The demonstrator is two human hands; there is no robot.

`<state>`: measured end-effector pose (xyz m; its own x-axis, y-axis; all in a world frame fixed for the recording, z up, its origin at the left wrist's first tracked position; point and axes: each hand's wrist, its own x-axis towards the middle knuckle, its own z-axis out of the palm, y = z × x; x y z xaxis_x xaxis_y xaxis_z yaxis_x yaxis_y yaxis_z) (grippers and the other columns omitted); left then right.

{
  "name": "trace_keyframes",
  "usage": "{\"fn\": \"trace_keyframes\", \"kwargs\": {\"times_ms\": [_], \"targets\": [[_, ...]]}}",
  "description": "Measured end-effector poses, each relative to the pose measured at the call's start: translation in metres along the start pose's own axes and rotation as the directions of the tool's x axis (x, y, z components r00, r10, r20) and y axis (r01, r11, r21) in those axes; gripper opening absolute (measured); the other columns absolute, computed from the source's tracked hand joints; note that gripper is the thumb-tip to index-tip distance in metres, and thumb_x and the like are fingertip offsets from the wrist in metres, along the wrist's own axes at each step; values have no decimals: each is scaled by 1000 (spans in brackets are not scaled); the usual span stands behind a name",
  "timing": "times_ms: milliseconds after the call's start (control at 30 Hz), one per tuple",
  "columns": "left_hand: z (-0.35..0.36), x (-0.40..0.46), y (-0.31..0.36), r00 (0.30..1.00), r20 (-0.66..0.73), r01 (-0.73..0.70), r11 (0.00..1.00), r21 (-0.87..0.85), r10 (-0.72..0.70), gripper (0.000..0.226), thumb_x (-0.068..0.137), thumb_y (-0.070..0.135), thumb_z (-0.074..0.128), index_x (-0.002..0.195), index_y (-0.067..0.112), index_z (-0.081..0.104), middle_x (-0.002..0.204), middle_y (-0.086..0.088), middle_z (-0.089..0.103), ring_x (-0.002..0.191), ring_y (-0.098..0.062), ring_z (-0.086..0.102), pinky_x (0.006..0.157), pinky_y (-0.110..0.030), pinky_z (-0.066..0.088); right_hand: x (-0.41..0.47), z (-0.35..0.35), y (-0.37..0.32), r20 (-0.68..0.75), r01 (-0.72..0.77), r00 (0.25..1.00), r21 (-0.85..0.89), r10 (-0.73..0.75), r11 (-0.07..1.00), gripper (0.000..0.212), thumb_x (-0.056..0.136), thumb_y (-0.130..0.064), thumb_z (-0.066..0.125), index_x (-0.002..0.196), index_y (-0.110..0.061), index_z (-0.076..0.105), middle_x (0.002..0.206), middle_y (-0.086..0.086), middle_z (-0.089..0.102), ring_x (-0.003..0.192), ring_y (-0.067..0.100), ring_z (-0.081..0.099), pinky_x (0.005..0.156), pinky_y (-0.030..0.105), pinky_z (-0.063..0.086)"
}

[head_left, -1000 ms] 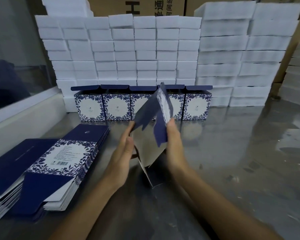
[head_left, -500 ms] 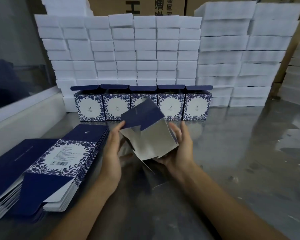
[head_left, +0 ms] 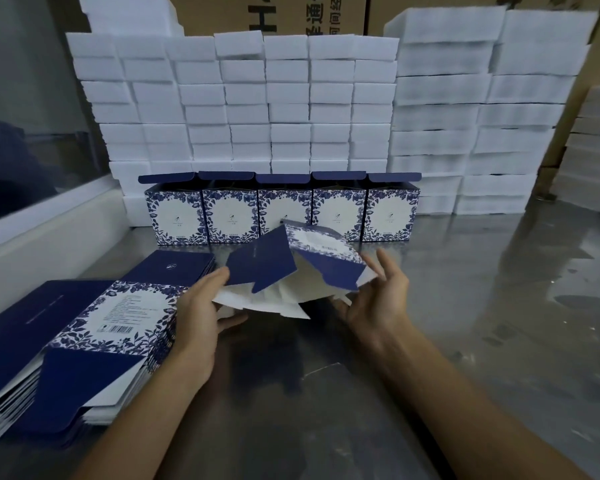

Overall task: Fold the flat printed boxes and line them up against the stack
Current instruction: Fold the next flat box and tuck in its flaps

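A half-folded blue and white printed box (head_left: 291,275) hangs between my hands above the steel table, its bottom flaps and white inside turned toward me. My left hand (head_left: 201,310) grips its left side, thumb on a navy flap and fingers underneath. My right hand (head_left: 374,296) cups its right side with spread, slightly bent fingers. Several folded boxes (head_left: 281,216) stand in a row with lids up against the white foam stack (head_left: 250,105). A pile of flat printed boxes (head_left: 84,327) lies at my left.
The steel table (head_left: 465,341) stretches to the right, shiny and wet-looking. More white foam blocks (head_left: 482,116) rise at the back right, brown cartons (head_left: 274,15) stand behind them, and a white ledge (head_left: 49,233) with a window runs along the left.
The box went from upright and narrow to opened out and tipped, its open bottom now facing me. Both hands dropped lower and spread apart on its sides.
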<state>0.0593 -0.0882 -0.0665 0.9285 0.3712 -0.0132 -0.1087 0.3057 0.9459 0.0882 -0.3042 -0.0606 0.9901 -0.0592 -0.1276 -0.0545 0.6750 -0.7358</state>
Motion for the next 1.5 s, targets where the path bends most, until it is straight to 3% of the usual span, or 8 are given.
{"fn": "trace_keyframes", "kwargs": {"times_ms": [167, 300, 433, 600, 833, 1000, 1200, 1500], "targets": [[9, -13, -7, 947, 298, -197, 949, 247, 119, 43, 80, 33, 73, 121, 23, 64, 115, 5, 70, 111, -12, 65, 99, -34, 49, -6, 12, 11, 195, 234, 965, -345, -175, 909, 58, 91, -67, 46, 131, -30, 63, 121, -10, 71, 108, 9, 68, 87, 32, 51], [10, -16, -10, 878, 437, -332, 906, 262, 196, 83, 67, 32, 85, 140, 27, 45, 123, 22, 63, 114, 12, 55, 89, -10, 47, -7, 8, 22, 426, 443, 871, -467, -244, 766, 93, 81, -68, 60, 156, -24, 29, 143, -5, 58, 131, 11, 55, 111, 34, 44], [8, -13, -11, 865, 428, -395, 881, 259, 262, 64, 85, 20, 76, 140, 36, 47, 124, 22, 64, 118, 4, 56, 94, -16, 50, -7, 2, 22, 484, 463, 860, -607, -162, 646, 84, 82, -80, 48, 154, -41, 30, 156, -16, 41, 143, 0, 35, 121, 39, 29], [4, -4, -1, 980, 106, -183, 977, 107, 171, 21, 97, 27, 58, 88, 41, 72, 87, 11, 75, 84, -12, 73, 58, -25, 56, -8, 5, 9, 287, 384, 921, -545, -265, 745, 92, 81, -80, 52, 98, 10, 63, 85, 15, 64, 80, 20, 58, 78, 36, 48], [1, 1, 3, 984, -8, -177, 980, 89, 179, 14, 96, 22, 61, 88, 21, 72, 88, 3, 77, 85, -17, 73, 77, -35, 57, 3, 0, -2, 85, 366, 927, -409, -365, 836, 4, 95, -23, 66, 98, -23, 63, 76, 0, 68, 69, 13, 63, 60, 32, 57], [4, 0, 1, 979, 14, -205, 969, 139, 205, 19, 98, 23, 57, 85, 18, 69, 79, 5, 75, 75, -11, 71, 62, -22, 56, 12, -13, 0, 327, 682, 682, -607, -654, 408, 35, 95, 6, 57, 84, -27, 54, 84, -10, 61, 75, 0, 56, 65, 14, 43], [-1, 2, 4, 977, -25, -205, 968, 146, 211, 23, 99, 26, 56, 84, 12, 66, 83, -3, 70, 75, -15, 64, 66, -27, 57, 15, -22, 4, 507, 590, 794, -775, -336, 226, 46, 85, 11, 66, 91, -35, 68, 133, -4, 40, 119, -5, 42, 99, 31, 46], [-1, 1, 10, 986, -51, -161, 987, 0, 161, 17, 100, 25, 53, 91, 20, 67, 76, 11, 74, 67, -1, 70, 64, -26, 55, 2, -15, 3, 662, 664, 680, -738, -315, -119, 72, 72, 0, 78, 124, -45, 55, 157, -21, -2, 131, 11, 29, 81, 36, 52]]}}
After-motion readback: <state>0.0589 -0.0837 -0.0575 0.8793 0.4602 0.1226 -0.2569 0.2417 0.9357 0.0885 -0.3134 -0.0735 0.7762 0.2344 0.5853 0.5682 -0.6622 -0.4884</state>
